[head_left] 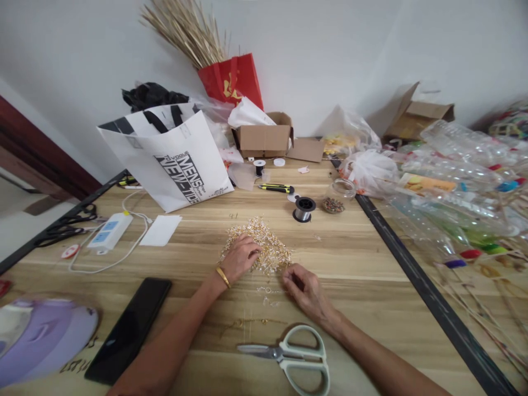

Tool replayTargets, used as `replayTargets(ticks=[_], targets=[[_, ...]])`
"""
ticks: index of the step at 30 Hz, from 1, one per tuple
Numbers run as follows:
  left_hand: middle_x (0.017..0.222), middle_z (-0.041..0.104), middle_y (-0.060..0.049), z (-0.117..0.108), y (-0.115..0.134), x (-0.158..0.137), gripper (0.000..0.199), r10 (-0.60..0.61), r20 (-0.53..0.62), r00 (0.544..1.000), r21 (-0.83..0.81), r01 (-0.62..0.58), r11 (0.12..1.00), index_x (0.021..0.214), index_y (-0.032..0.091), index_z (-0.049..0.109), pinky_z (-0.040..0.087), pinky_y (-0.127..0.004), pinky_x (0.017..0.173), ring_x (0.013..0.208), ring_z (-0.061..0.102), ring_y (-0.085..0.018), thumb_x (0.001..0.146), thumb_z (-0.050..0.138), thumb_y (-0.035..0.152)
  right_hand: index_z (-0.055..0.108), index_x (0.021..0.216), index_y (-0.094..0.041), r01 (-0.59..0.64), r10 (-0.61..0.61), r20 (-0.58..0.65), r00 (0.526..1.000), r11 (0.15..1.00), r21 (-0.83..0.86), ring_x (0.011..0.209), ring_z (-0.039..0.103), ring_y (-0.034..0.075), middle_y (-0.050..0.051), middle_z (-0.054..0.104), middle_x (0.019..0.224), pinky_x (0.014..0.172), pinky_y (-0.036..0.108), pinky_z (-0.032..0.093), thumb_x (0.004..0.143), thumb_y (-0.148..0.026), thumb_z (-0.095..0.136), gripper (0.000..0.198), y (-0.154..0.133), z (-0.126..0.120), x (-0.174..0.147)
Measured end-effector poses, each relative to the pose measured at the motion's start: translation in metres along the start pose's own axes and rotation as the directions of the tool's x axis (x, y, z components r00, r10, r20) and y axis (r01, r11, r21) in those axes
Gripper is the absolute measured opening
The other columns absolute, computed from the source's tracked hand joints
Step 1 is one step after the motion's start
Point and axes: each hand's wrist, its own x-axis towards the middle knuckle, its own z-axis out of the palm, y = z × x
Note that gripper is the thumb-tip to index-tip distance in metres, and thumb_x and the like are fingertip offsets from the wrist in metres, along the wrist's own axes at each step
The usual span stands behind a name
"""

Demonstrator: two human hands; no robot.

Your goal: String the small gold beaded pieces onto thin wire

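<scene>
A loose pile of small gold and clear beads lies on the wooden table. My left hand, with a gold bangle at the wrist, rests on the pile's left side, its fingers bent together; what is under them I cannot make out. At the pile's lower right, my right hand has its fingers curled, thumb and forefinger close together over the table. Short clear bead pieces lie between the hands. Nearer me is a thin gold chain, and below it white-handled scissors lie with blades pointing left.
A black phone and a purple object lie at left, near a power strip. Behind the pile are a wire spool, a bead dish and a box cutter. Plastic bottles crowd the right.
</scene>
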Motion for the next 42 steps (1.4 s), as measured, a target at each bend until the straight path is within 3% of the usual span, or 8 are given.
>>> replayTargets(ticks=[13,31,36,39,42], targets=[[0.082,0.06,-0.005,0.005,0.0,-0.001,0.011,-0.026,0.0,1.0,0.027,0.026,0.999,0.084,0.018,0.067,0.04,-0.035,0.085,0.088,0.048,-0.021,0.081,0.056,0.015,0.052,0.074,-0.017,-0.004,0.005,0.011,1.0,1.0,-0.014,0.056,0.044,0.012,-0.001,0.05,0.063,0.052,0.022,0.034,0.085,-0.024,0.049,0.013,0.0,0.001,0.0],[0.076,0.06,-0.003,0.004,0.004,-0.001,0.015,0.008,-0.011,1.0,0.008,-0.008,1.0,0.074,0.017,0.064,0.04,-0.033,0.083,0.085,0.048,-0.019,0.083,0.053,0.014,0.052,0.072,-0.017,-0.046,0.046,0.01,0.999,0.999,-0.013,0.055,0.043,0.012,-0.001,0.049,0.061,0.051,0.022,0.033,0.083,-0.024,0.05,0.013,-0.001,0.0,-0.001],[0.077,0.063,-0.003,0.0,0.002,0.0,0.011,-0.009,-0.04,0.999,-0.071,0.006,0.997,0.078,0.017,0.065,0.041,-0.031,0.08,0.083,0.051,-0.018,0.081,0.056,0.012,0.052,0.072,-0.017,-0.039,0.039,0.006,0.999,0.999,-0.005,0.054,0.042,0.011,-0.001,0.048,0.06,0.05,0.022,0.032,0.083,-0.023,0.049,0.013,-0.002,0.0,0.0],[0.074,0.063,-0.003,-0.009,0.005,0.001,0.01,0.026,0.017,1.0,-0.083,-0.025,0.996,0.073,0.017,0.065,0.041,-0.029,0.077,0.081,0.052,-0.018,0.079,0.059,0.013,0.052,0.071,-0.017,-0.044,0.044,0.004,0.999,0.999,-0.006,0.053,0.041,0.011,-0.002,0.047,0.059,0.049,0.021,0.031,0.083,-0.021,0.049,0.013,-0.003,-0.001,0.0],[0.072,0.063,-0.002,-0.019,0.01,0.002,0.012,0.135,0.174,0.975,-0.08,-0.122,0.989,0.07,0.018,0.066,0.04,-0.029,0.078,0.079,0.052,-0.017,0.079,0.059,0.013,0.052,0.072,-0.017,-0.049,0.049,0.01,0.999,0.999,0.002,0.054,0.042,0.011,-0.002,0.048,0.06,0.05,0.021,0.032,0.083,-0.021,0.049,0.012,-0.002,-0.001,-0.001]])
